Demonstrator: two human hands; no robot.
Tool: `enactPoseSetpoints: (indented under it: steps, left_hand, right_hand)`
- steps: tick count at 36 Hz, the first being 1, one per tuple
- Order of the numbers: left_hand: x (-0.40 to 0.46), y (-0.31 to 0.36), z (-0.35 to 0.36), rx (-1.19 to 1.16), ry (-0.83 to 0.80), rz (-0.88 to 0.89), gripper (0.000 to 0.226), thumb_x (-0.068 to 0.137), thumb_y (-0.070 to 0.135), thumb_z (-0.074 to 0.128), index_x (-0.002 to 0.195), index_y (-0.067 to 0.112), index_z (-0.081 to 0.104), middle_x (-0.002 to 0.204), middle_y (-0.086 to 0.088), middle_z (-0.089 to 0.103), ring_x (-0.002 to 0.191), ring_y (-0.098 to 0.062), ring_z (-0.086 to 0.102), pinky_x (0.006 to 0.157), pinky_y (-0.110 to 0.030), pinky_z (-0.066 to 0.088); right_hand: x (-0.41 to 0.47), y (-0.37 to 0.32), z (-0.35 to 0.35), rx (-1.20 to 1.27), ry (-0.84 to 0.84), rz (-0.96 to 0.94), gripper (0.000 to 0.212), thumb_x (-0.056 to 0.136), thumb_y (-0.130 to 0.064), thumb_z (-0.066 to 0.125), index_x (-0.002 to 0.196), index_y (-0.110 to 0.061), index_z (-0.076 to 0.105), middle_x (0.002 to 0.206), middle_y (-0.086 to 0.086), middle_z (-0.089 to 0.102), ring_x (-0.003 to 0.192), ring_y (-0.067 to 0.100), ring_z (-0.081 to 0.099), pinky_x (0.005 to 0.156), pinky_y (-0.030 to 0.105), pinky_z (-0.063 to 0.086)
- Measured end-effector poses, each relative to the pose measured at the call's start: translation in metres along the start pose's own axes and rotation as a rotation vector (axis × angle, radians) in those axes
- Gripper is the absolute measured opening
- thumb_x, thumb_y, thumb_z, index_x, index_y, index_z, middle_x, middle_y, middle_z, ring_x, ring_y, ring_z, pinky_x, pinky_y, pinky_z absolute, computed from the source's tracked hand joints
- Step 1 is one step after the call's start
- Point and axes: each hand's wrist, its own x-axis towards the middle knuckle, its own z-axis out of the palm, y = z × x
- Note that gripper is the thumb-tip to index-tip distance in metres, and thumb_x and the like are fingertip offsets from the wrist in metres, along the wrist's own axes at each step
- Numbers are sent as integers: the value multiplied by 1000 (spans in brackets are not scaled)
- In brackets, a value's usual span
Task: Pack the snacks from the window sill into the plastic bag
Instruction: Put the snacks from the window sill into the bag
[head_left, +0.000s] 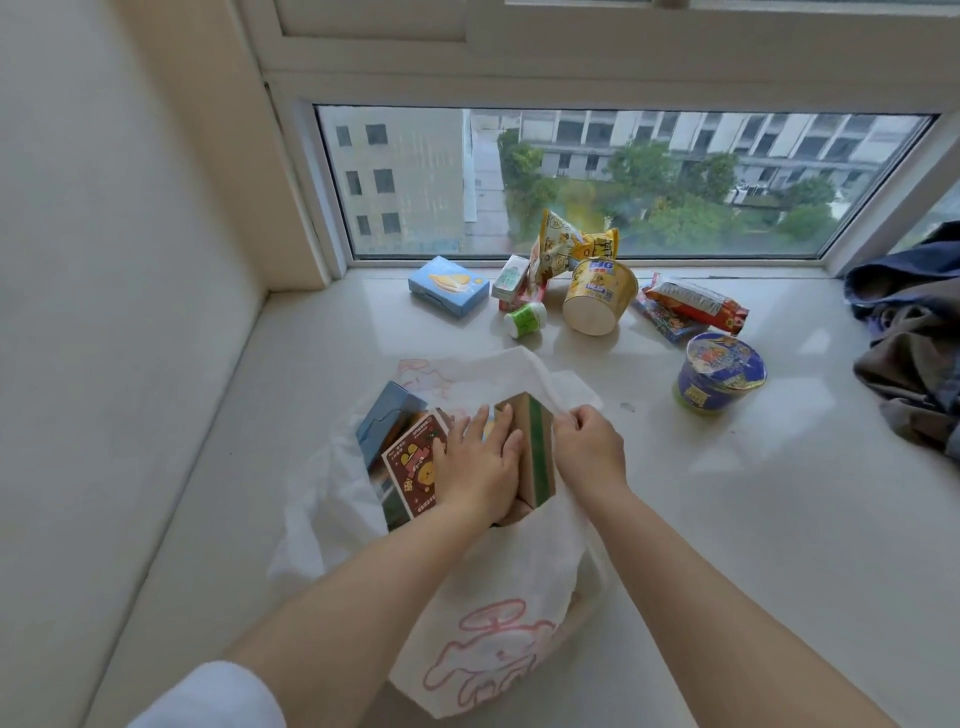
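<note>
A white plastic bag (498, 613) with a pink drawing lies open on the sill. Inside it stand a blue box (382, 421), a brown box with a yellow cartoon figure (413, 467) and a tan box with a green stripe (535, 447). My left hand (478, 462) is inside the bag's mouth, its straight fingers pressing against the tan box. My right hand (587, 447) pinches the bag's rim beside that box. Further back lie a light-blue box (448, 286), a yellow noodle cup (597, 301) on its side, a blue noodle bowl (719, 371) and a small green-and-white bottle (527, 318).
Near the window lie a yellow snack pouch (566, 244), a small white carton (510, 277), and a red-and-white packet (696, 304) on a flat blue pack (670, 322). Crumpled clothes (914, 332) fill the right end of the white window sill (727, 519). A wall bounds the left.
</note>
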Motion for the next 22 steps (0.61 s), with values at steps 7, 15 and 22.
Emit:
enactPoseSetpoints:
  steps: [7,15,22]
  left_hand:
    - [31,11,-29,-37,64,20,48,102,43,22,147,28,29,156,2,22,144,-22,15,118,-50,12]
    - [107,9,-64,5,67,-59,49,100,37,34,146,21,31,152,-6,29,138,-27,26,109,-45,29]
    - [201,8,-80,175,25,-115,55,95,37,44,146,20,30,149,-8,30,135,-27,29,104,-43,33]
  right_hand:
    - [29,-27,-2,-238,39,-143,19,92,-25,50,108,-16,53,100,1,58,87,20,53,72,31,42]
    - [101,-48,1,-381,-57,-185,23,93,-23,46,111,-16,57,108,7,63,88,21,50,75,31,43]
    - [199,-58,23,-562,-139,-162,21,92,-24,44,106,-15,58,109,10,63,96,28,56,75,33,44]
